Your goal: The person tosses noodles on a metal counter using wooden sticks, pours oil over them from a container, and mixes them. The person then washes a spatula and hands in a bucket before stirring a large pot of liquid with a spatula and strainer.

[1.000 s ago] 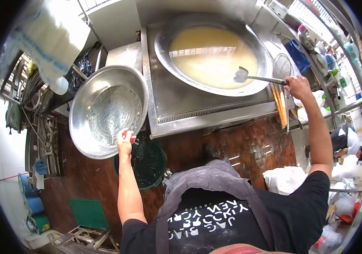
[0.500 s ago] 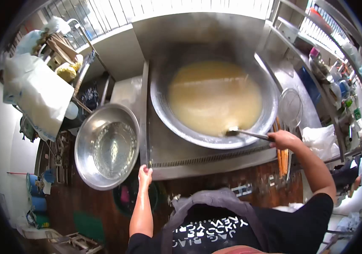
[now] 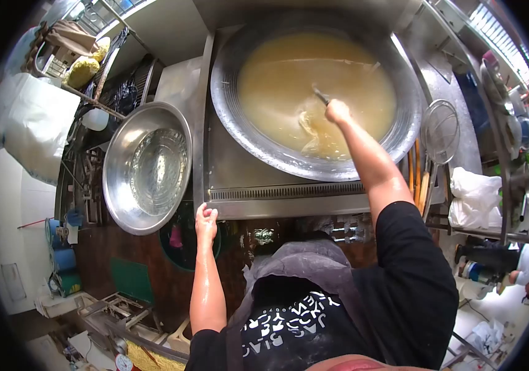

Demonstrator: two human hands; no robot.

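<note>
My right hand (image 3: 338, 112) is closed around the handle of a long-handled spatula (image 3: 320, 95) over a huge metal wok (image 3: 230, 123). The spatula's head is hidden under cloudy, yellowish liquid (image 3: 338, 68), which ripples and foams near my wrist. My left hand (image 3: 206, 221) is at the front left corner of the steel stove counter (image 3: 264, 210), fingertips at its edge, fingers loosely bent and thumb apart, holding nothing. Left of it, a wide steel basin (image 3: 116, 179) contains clear liquid.
A wire strainer (image 3: 442, 131) leans right of the wok, above wooden sticks (image 3: 424, 185) and a white plastic bag (image 3: 474, 195). A shelf with a white sheet (image 3: 35, 123) stands at left. A dark green tub (image 3: 181, 241) sits on the floor below the basin.
My right hand has moved forward and left over the wok, and the spatula's head has gone under the liquid. My left hand remains by the counter corner, its grip looser. The view has tilted down.
</note>
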